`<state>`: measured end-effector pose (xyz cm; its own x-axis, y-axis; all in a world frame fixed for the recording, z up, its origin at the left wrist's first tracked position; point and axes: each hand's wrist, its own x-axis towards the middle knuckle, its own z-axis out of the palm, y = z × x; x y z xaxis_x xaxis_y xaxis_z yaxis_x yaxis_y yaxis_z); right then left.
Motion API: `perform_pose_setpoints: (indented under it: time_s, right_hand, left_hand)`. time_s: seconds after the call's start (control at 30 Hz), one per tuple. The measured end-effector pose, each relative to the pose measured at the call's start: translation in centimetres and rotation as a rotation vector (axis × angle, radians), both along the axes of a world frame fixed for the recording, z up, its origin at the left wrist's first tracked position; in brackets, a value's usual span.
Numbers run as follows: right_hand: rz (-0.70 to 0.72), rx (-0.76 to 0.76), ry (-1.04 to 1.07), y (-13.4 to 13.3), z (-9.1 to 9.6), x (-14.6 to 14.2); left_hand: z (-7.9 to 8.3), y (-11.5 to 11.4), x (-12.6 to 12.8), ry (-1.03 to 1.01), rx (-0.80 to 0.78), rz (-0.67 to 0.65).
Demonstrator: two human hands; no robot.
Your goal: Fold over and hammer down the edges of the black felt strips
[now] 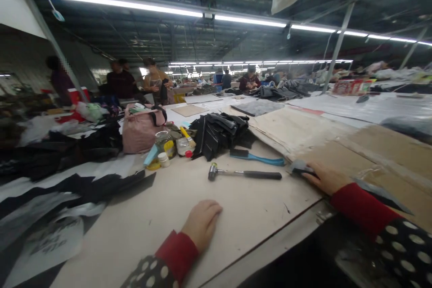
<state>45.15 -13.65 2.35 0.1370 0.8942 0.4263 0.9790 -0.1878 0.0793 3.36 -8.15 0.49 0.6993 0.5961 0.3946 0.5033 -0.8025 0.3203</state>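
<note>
My left hand rests on the pale worktable with its fingers curled under, and nothing shows in it. My right hand lies farther right, its fingers closed over a small dark piece on the table. Between the hands, a little beyond them, lies a small hammer with a black handle. Behind it rests a blue-handled brush. A heap of black cut pieces sits past the brush.
A pink bag, a jar and small bottles stand at the left rear. Dark fabric covers the left side. Cardboard sheets lie at the right. Several people work at tables in the background.
</note>
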Motion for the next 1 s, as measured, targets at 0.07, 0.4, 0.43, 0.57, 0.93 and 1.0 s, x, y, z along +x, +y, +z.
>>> perform_pose_setpoints:
  time_s: [0.07,0.4,0.43,0.57,0.93,1.0]
  right_hand:
    - [0.067,-0.006,-0.003,-0.6,-0.6,0.1]
    - [0.464,0.289,0.241,2.0,-0.8,-6.1]
    - [0.526,0.3,0.254,2.6,-0.3,-9.0]
    - [0.696,0.216,0.275,3.9,0.8,-21.3]
    - [0.976,-0.139,0.569,3.1,-0.6,-30.2]
    - [0.949,-0.157,0.633,3.6,-0.7,-29.8]
  left_hand:
    - [0.2,-0.1,0.0,-0.015,-0.014,0.001]
    - [-0.2,0.1,-0.5,-0.038,-0.072,0.02]
    - [-0.2,0.6,-0.7,-0.06,-0.064,0.042]
    - [0.6,2.7,-3.7,-0.162,0.01,0.284]
    - [6.7,3.0,-22.8,0.12,0.376,1.18]
    - [7.2,3.6,-25.3,0.194,0.304,1.259]
